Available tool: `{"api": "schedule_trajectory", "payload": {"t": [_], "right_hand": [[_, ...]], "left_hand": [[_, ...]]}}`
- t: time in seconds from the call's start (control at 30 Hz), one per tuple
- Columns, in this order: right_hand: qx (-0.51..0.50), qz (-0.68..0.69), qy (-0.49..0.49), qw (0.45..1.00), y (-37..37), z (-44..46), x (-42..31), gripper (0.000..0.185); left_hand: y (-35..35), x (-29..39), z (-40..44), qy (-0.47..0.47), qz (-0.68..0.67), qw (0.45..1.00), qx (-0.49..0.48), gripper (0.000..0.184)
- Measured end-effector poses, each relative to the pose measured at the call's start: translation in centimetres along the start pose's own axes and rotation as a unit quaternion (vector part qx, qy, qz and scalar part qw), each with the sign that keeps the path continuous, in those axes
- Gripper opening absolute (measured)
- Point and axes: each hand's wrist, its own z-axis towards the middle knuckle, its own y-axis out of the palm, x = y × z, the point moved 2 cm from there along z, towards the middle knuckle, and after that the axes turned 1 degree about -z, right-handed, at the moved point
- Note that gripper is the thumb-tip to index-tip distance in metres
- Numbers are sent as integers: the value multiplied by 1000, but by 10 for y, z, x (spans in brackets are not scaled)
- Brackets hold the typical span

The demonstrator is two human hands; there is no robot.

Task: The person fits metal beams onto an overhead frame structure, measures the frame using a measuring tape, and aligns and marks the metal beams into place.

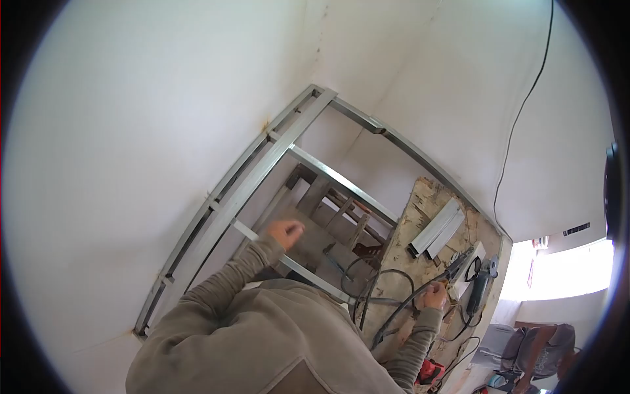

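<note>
My left hand (287, 233) is closed in a loose fist above a metal crossbar (307, 273) of the grey metal frame (262, 172). Nothing sticks out of its fingers. Over the worn wooden board (408, 223), my right hand (433, 297) has its fingers drawn together; what they hold, if anything, is too small to make out. Just past them lies a dark handle (457, 264) on a thick black cable (394, 320). An angle grinder (480, 292) rests farther right. Two cut metal channels (438, 230) lie side by side on the board.
White walls (131, 131) surround the frame. Below its bars is a wooden structure (328, 226). A red tool (430, 372) sits near my right sleeve. A thin black wire (525, 98) hangs along the wall. Another person (541, 351) is at the lower right, near a bright window (571, 270).
</note>
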Motion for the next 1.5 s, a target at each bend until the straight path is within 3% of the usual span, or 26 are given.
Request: {"api": "schedule_trajectory", "payload": {"t": [0.03,0.07,0.1,0.17,0.23,0.33,0.43,0.53,0.63,0.8,0.83,0.87,0.9,0.93,0.97,1.0,1.03,1.07,1.1,1.13,1.17,1.2,1.27,1.37,1.5], "right_hand": [[-4,-1,-3,1000,-2,6,15,22],[-1,1,-8,1000,-4,8,29,21],[3,2,-8,1000,-6,7,45,21],[9,25,-1,1000,-14,-5,68,20],[18,70,14,997,-32,-18,75,21],[3,140,157,978,-69,-48,58,22],[10,185,202,962,-92,-68,66,20],[33,161,200,966,-115,-93,69,19],[43,139,215,966,-138,-118,69,20],[40,157,217,963,-161,-144,120,24],[42,165,220,960,-161,-152,162,25],[143,173,118,967,-142,-164,213,27],[153,111,116,975,-155,-175,191,26],[174,66,111,976,-166,-183,156,27],[194,33,106,975,-176,-184,132,27],[214,31,97,971,-185,-183,112,29],[248,-73,120,959,-199,-179,83,27],[227,-96,198,949,-211,-175,78,26],[220,-73,227,946,-225,-172,65,24],[257,-64,219,939,-237,-174,74,24],[283,-48,206,936,-235,-167,86,24],[309,-34,192,931,-236,-170,93,24],[302,7,219,928,-252,-174,86,22],[295,36,241,924,-258,-181,78,21],[299,-20,233,925,-249,-183,93,21]], "left_hand": [[-17,3,9,-49,-49,996,59,18],[-43,1,21,37,57,988,139,17],[-67,4,28,33,101,978,181,16],[-113,-20,44,63,145,971,182,18],[-150,-55,61,-41,214,968,124,29],[-177,-52,65,-97,310,945,44,45],[-181,-45,68,-143,365,919,-40,52],[-174,-53,69,-150,382,910,-56,51],[-167,-68,66,-60,413,909,1,45],[-169,-55,69,-128,380,914,-60,45],[-175,-82,72,-99,342,932,-68,56],[-184,-139,78,28,349,937,3,73],[-200,-237,113,171,343,924,-1,82],[-206,-244,121,65,186,980,-42,70],[-210,-244,125,-53,-19,997,-43,59],[-213,-240,126,-159,-179,971,-5,50],[-209,-233,138,-177,-193,965,-29,32],[-205,-222,147,-195,-205,958,-52,26],[-201,-209,154,-213,-216,950,-75,38],[-202,-193,151,-230,-89,962,-115,31],[-192,-172,154,-222,133,954,-149,28],[-185,-161,157,-201,347,900,-169,28],[-178,-136,152,-200,393,875,-199,29],[-171,-125,153,-269,390,858,-198,32],[-169,-117,147,-281,312,894,-157,28]]}}
